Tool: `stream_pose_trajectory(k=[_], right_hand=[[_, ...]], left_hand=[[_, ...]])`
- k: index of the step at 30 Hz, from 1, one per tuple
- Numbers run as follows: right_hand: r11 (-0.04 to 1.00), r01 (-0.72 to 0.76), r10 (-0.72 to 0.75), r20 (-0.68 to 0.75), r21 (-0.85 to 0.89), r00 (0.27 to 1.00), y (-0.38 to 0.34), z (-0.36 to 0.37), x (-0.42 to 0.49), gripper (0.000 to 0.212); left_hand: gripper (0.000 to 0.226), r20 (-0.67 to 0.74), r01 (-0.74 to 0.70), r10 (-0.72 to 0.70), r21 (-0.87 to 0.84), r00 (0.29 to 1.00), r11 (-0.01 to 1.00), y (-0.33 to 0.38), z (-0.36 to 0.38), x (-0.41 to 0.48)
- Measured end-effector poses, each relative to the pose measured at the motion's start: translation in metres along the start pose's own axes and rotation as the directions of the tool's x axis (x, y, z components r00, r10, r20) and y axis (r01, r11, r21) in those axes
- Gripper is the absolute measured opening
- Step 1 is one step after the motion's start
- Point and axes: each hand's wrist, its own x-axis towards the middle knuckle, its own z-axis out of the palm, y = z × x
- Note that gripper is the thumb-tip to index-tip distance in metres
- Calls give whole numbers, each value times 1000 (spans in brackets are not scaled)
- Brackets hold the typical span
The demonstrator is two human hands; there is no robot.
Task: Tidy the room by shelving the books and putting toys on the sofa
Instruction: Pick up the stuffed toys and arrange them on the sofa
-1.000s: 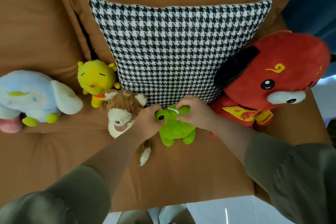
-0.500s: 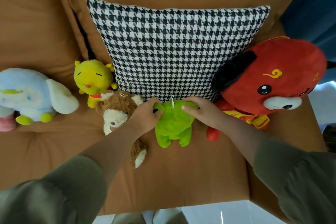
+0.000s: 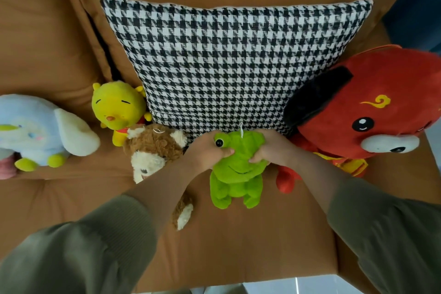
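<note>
At the foot of the cushion [image 3: 226,62], the fingers [image 3: 255,159] of the right hand [image 3: 273,150] and those of the left hand [image 3: 206,154] curl into the head of the green frog [image 3: 235,175], pinching it from 3 and 9 o'clock and holding it upright over the sofa [image 3: 238,246] seat. Whether its legs bear on the seat I cannot tell. The frog sits mid-row, so the step in hand looks like seating it. To do that well, I judge, lean its back against the cushion at 12 o'clock and spread its legs toward 6 so it does not topple forward. Then ease both pinches off together, since the squeezed plush will likely spring back. Mind the brown toy [image 3: 152,150], partly behind the left forearm at 9 o'clock, and the red toy [image 3: 370,114] just beside at 2 o'clock. Counted, there are five soft toys in all, including the yellow toy [image 3: 117,107] at 10 o'clock and the blue elephant [image 3: 35,131] farther out at 9. There is also one cushion and two hands, with no books in view. A pink scrap [image 3: 6,167] at the far 9 o'clock edge is too cut off to count.
</note>
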Motion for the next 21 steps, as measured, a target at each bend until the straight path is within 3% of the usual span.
stream_pose_trajectory(k=[4,9,14,17,21], right_hand=[[1000,-8,8,1,16,1000,-6,6,16,42],[999,42,-46,-195,-28,980,0,23,25,51],[995,57,-36,-231,86,972,7,26,15,75],[993,64,-39,-239,98,970,8,27,6,86],[992,62,-95,-314,-111,945,9,19,-15,86]], left_hand=[[20,-122,2,4,56,993,998,-5,-10,11],[34,-221,49,-1,208,975,977,-8,-17,16],[39,-336,4,159,436,928,900,-1,-19,5],[51,-307,-134,327,514,894,848,-3,-19,-2],[55,-182,-267,472,629,862,730,2,-17,-11]])
